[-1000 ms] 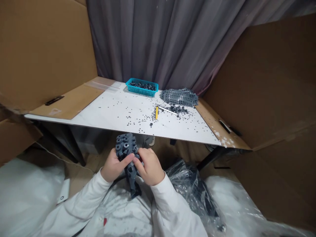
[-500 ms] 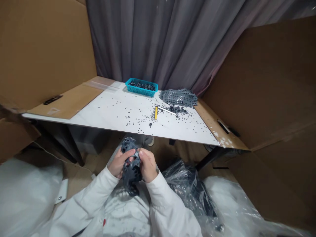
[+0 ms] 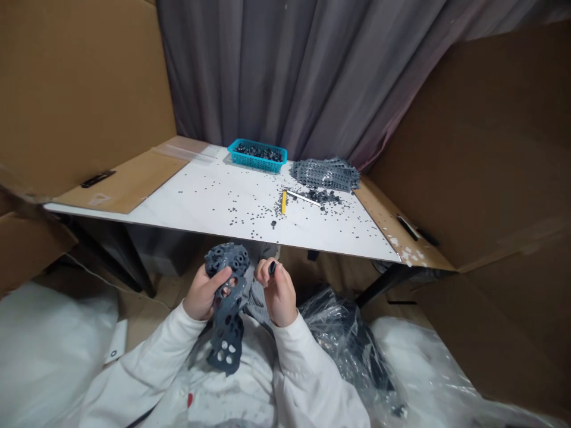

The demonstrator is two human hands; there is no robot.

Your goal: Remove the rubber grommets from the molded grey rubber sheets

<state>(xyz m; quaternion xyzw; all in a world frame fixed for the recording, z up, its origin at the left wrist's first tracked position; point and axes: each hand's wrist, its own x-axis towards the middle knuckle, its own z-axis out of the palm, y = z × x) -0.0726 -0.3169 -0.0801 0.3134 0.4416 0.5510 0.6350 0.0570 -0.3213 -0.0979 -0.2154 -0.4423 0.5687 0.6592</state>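
Observation:
My left hand (image 3: pixel 206 291) is closed round a dark grey rubbery sheet (image 3: pixel 227 318) full of round holes. The sheet bunches up above the thumb and hangs down in front of my lap, with pale cloth showing through its lower holes. Between thumb and fingers, my right hand (image 3: pixel 279 294) pinches a small black piece (image 3: pixel 272 267), apart from the sheet. Both hands are in front of the near table edge, below the tabletop.
On the white table (image 3: pixel 200 208) stands a turquoise basket (image 3: pixel 256 160) of small black pieces. Right of it lie stacked perforated sheets (image 3: pixel 325 173), loose black pieces (image 3: pixel 323 196), a yellow-and-silver tool (image 3: pixel 284 203) and scattered dark dots. Cardboard walls (image 3: pixel 491 148) flank both sides; a plastic bag (image 3: pixel 343 339) lies lower right.
My right hand has drawn away to the right from the sheet with a small black piece. The sheet has turned in my left hand and now hangs longer, its holes showing.

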